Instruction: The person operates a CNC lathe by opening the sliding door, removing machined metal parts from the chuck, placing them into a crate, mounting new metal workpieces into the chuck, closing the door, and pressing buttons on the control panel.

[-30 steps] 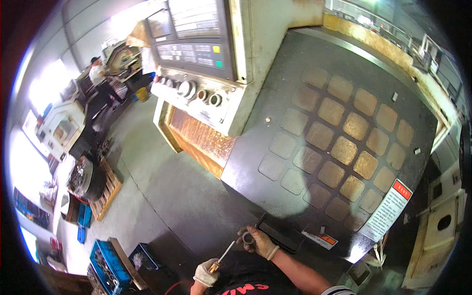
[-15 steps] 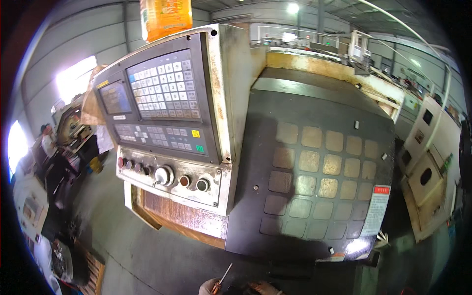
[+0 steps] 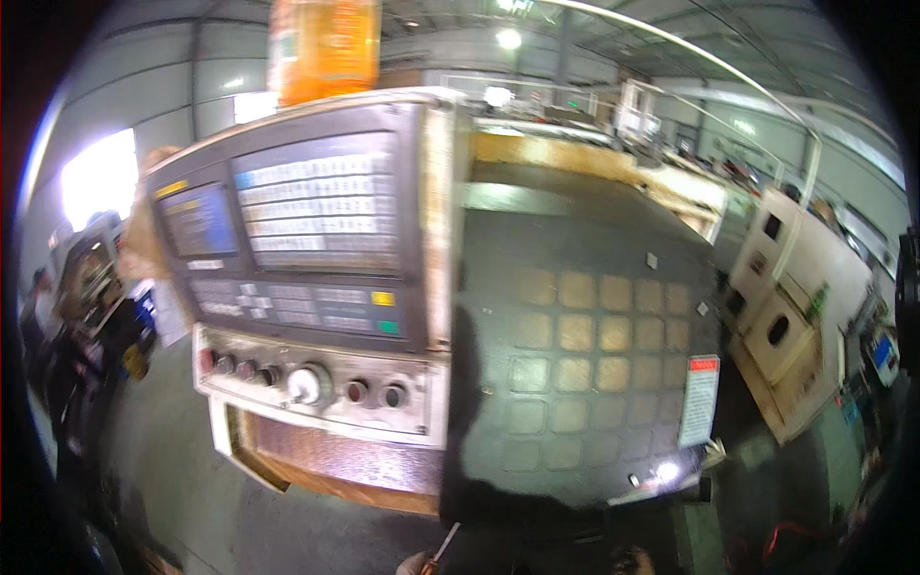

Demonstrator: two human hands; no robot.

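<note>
Left hand (image 3: 414, 564) barely in view at the bottom edge, pinching a thin rod (image 3: 447, 540) | right hand (image 3: 632, 559) blurred, grip unreadable | control panel (image 3: 316, 278) just above | we risk the rod clipping its knobs (image 3: 309, 384) unseen

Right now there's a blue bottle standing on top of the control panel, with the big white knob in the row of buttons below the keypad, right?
Not quite: the bottle on top of the control panel is orange, not blue, as the head view shows. The white knob does sit in the row of buttons below the keypad.
</note>
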